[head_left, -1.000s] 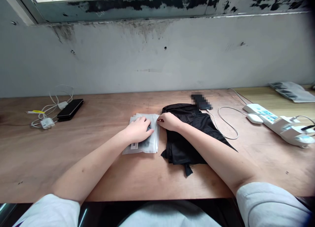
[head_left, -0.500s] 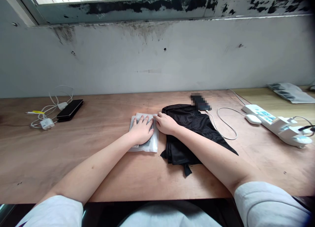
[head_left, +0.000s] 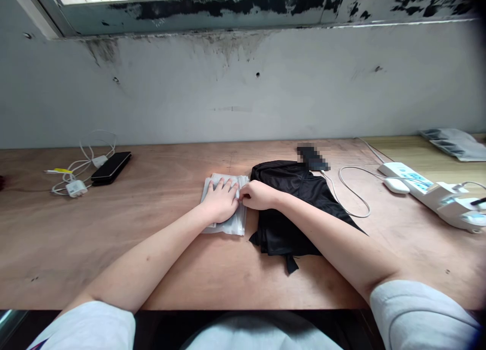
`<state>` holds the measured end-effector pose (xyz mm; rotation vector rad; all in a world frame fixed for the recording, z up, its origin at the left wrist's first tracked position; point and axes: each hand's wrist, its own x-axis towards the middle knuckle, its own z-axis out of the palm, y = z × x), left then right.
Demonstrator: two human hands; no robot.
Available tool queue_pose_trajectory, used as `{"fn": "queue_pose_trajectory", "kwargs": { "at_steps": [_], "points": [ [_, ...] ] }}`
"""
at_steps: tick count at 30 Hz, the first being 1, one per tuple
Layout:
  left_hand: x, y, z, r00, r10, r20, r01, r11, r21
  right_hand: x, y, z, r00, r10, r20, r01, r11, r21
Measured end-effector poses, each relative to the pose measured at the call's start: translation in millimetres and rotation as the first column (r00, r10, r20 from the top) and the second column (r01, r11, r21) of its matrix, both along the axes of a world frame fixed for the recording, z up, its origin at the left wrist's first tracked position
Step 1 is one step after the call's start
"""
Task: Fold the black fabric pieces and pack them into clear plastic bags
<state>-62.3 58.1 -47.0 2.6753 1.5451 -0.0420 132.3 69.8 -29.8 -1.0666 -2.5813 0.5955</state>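
A translucent plastic bag [head_left: 237, 223] with something grey inside lies flat on the wooden table [head_left: 182, 269]. My left hand [head_left: 221, 200] rests on top of it, fingers spread. At the bag's right edge, my right hand [head_left: 256, 194] has its fingers pinched together on the bag's edge; the fingertips are partly hidden. Just to the right lies a black folded cloth garment [head_left: 283, 233], partly under my right wrist and forearm.
A blurred dark device [head_left: 315, 158] with a white cable lies behind the garment. A white power strip [head_left: 408, 175] with plugs is at the right, a grey bag [head_left: 455, 143] behind it. At left are a black case [head_left: 111, 168] and a white charger [head_left: 76, 188].
My right hand has slid down along the bag's right edge, toward me, and its fingers are more curled. My left hand stays on the bag. The view has shifted slightly.
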Motion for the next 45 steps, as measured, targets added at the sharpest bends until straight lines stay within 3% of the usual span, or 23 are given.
{"fn": "queue_pose_trajectory", "kwargs": {
  "at_steps": [4, 6, 9, 11, 13, 18, 24, 45],
  "points": [
    [-0.4, -0.3, 0.7, 1.0, -0.008, -0.014, 0.008, 1.0, 0.002, 4.8, 0.5, -1.6, 0.969, 0.213, -0.128, -0.233, 0.957, -0.174],
    [-0.4, -0.3, 0.7, 1.0, -0.004, -0.01, 0.004, 1.0, -0.002, 6.6, 2.2, -4.9, 0.954, 0.244, -0.172, -0.275, 0.943, -0.185],
    [0.1, 0.2, 0.3, 1.0, 0.006, 0.004, -0.006, 1.0, -0.003, 6.6, 4.3, -10.0, 0.977, 0.127, -0.174, -0.126, 0.992, 0.02],
    [0.6, 0.4, 0.6, 1.0, 0.011, 0.011, -0.011, 1.0, -0.006, 5.7, 4.9, -12.5, 0.988, 0.003, -0.154, 0.026, 0.983, 0.184],
    [1.0, 0.2, 1.4, 1.0, 0.006, 0.012, -0.006, 1.0, -0.007, 5.3, 4.9, -14.3, 0.994, -0.053, -0.1, 0.077, 0.963, 0.257],
    [1.4, -1.2, 2.8, 1.0, -0.009, -0.004, 0.009, 1.0, 0.003, 6.1, 2.6, -15.6, 0.998, 0.006, 0.069, -0.015, 0.991, 0.132],
    [2.7, -1.3, 2.0, 1.0, -0.005, -0.009, 0.005, 1.0, 0.011, 0.3, -2.0, -10.6, 0.972, -0.007, 0.237, 0.016, 0.999, -0.036],
    [1.2, 0.5, -0.8, 1.0, 0.003, -0.008, -0.003, 1.0, -0.016, -4.7, -13.5, -14.2, 0.961, 0.049, 0.273, -0.033, 0.997, -0.063]
  ]
}}
